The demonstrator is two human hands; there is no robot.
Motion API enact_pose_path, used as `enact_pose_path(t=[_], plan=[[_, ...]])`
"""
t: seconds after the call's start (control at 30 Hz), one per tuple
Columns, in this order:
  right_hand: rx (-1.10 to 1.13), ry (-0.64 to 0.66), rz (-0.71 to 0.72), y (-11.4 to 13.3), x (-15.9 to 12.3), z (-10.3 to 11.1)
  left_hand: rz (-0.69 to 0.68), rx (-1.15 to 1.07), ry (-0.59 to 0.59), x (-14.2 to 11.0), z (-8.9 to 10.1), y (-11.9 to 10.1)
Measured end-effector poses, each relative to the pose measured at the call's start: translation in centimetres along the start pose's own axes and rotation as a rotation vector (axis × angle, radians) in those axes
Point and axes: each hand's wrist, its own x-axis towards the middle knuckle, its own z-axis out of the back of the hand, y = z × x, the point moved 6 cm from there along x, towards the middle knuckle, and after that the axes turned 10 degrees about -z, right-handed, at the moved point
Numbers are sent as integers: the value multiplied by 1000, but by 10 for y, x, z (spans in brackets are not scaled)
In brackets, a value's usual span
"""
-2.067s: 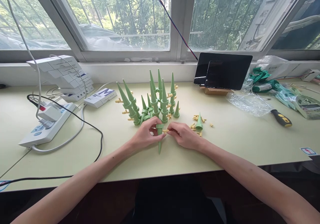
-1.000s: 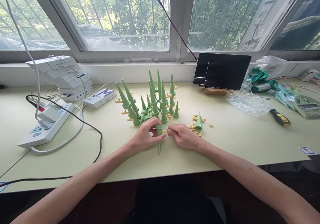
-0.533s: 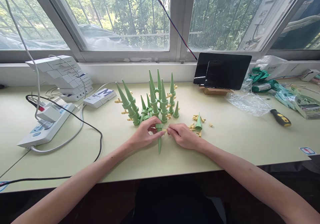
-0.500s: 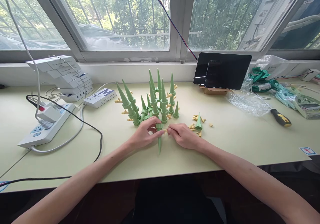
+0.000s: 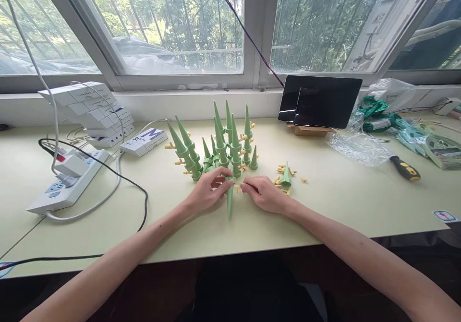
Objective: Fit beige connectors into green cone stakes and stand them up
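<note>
Spike cluster [image 5: 235, 139] stands just beyond left hand [image 5: 206, 192]; 1 power strip [image 5: 54, 195] left, 1 screwdriver [image 5: 405, 168] right, 2 dark screens [image 5: 336, 101] behind. Left hand grips 1 green spike [image 5: 229, 203], tip toward table edge [image 5: 201, 253]. 1 yellow fitting [image 5: 236, 188] between spike and right hand [image 5: 264, 193]; right grip: cannot tell.

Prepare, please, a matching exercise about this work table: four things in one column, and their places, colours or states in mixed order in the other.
1. Green spike at the left hand
2. Loose yellow pieces
3. Screwdriver
4. Power strip

A. White, with plugs in it
B. Lying around an upright green cone
C. Held, tip toward the near edge of the table
D. Black and yellow handle

Pairs: 1-C, 2-B, 3-D, 4-A
</note>
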Motion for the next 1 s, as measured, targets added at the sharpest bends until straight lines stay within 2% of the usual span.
enact_pose_path(t=[0.33, 0.53, 0.73, 1.0], plan=[[80, -117, 74, 7, -4, 12, -14, 2, 7, 0, -1, 0], [52, -26, 199, 14, -11, 6, 8, -35, -2, -1, -2, -1], [12, 9, 245, 14, -11, 2, 89, -127, 16, -3, -6, 0], [53, -137, 262, 14, -11, 8, 83, -183, 25, -2, -9, -2]])
